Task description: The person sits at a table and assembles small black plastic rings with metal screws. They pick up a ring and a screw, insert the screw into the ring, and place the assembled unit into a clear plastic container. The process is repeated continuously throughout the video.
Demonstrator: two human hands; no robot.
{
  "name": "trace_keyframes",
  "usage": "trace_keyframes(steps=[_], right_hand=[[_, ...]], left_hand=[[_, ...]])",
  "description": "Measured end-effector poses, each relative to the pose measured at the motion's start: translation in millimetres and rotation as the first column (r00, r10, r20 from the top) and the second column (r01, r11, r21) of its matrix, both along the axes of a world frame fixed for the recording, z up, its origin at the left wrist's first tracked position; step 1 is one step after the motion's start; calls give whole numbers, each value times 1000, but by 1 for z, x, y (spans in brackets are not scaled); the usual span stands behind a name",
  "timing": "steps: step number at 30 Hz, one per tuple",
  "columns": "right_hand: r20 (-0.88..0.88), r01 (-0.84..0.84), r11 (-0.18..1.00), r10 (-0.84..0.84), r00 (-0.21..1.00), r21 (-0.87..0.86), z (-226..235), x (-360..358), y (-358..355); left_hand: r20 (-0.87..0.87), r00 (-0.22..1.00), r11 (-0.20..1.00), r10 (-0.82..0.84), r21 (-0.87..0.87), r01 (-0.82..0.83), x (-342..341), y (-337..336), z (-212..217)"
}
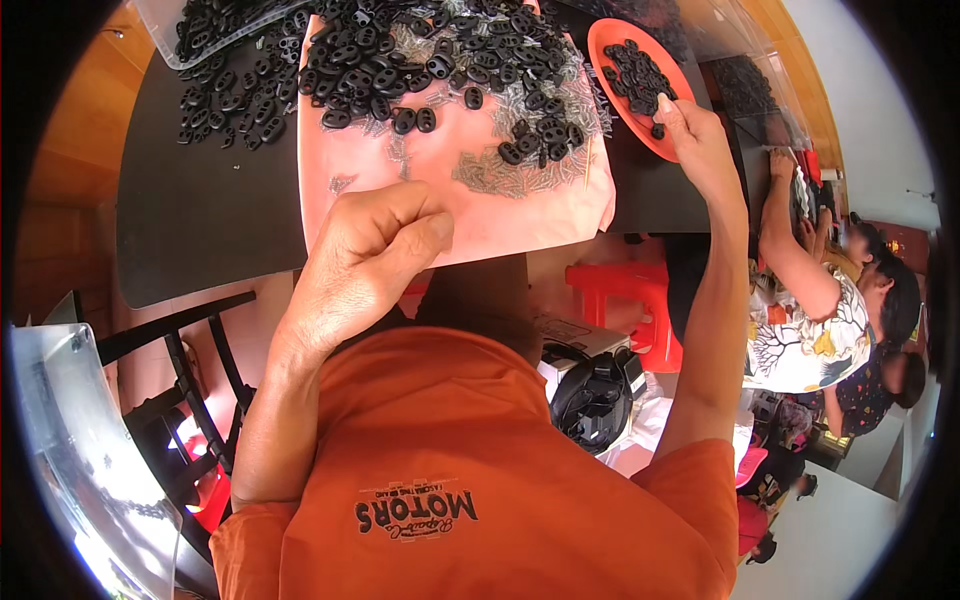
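Observation:
My left hand is closed, thumb pressed over curled fingers, above the near edge of a pink sheet; anything inside it is hidden. My right hand reaches over an orange-red plate at the far right, fingers closed at its rim. A small black piece shows beside those fingertips, but whether they grip it I cannot tell. Small black plastic parts lie on the plate. Black oval two-holed cord locks are heaped on the sheet, with small metal springs spread nearer me.
More cord locks lie on the dark table beside a clear plastic bin. A red stool and a black helmet are below the table to the right. Another person works farther right.

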State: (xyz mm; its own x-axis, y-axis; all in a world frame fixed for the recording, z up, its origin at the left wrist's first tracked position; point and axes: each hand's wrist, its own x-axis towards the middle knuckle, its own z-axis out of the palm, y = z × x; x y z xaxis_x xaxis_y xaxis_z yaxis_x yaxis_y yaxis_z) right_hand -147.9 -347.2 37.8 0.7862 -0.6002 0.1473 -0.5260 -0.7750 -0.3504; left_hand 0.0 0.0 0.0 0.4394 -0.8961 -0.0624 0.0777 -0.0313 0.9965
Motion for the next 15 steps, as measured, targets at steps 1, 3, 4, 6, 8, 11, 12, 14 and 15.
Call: trace_keyframes(steps=[1,3,4,6,8,11,12,14,15], right_hand=[[17,-7,1000,7,1000,0,-2,-2,-3],[34,-47,999,46,998,21,0,-3,-2],[60,-74,996,71,996,46,4,2,8],[119,-188,979,178,977,79,7,12,33],[188,-360,928,339,922,94,4,26,62],[112,-504,859,494,862,89,6,47,94],[90,-517,853,511,855,75,4,55,101],[46,-545,837,543,839,47,0,68,114],[26,-547,837,546,837,11,-4,73,118]], left_hand=[[7,1000,1000,-2,-10,2,0,0,0],[-15,1000,1000,4,-17,-5,-6,-1,-2],[-20,1000,1000,7,-9,-7,-6,-1,0],[-24,1000,1000,3,2,-3,-6,0,2],[-23,1000,1000,-6,14,6,-6,3,3],[0,1000,1000,9,24,-9,-8,2,3],[31,999,1000,21,2,-21,-9,2,1],[93,995,998,49,-43,-45,-10,2,-3],[102,994,998,50,-41,-46,-10,2,-3]])
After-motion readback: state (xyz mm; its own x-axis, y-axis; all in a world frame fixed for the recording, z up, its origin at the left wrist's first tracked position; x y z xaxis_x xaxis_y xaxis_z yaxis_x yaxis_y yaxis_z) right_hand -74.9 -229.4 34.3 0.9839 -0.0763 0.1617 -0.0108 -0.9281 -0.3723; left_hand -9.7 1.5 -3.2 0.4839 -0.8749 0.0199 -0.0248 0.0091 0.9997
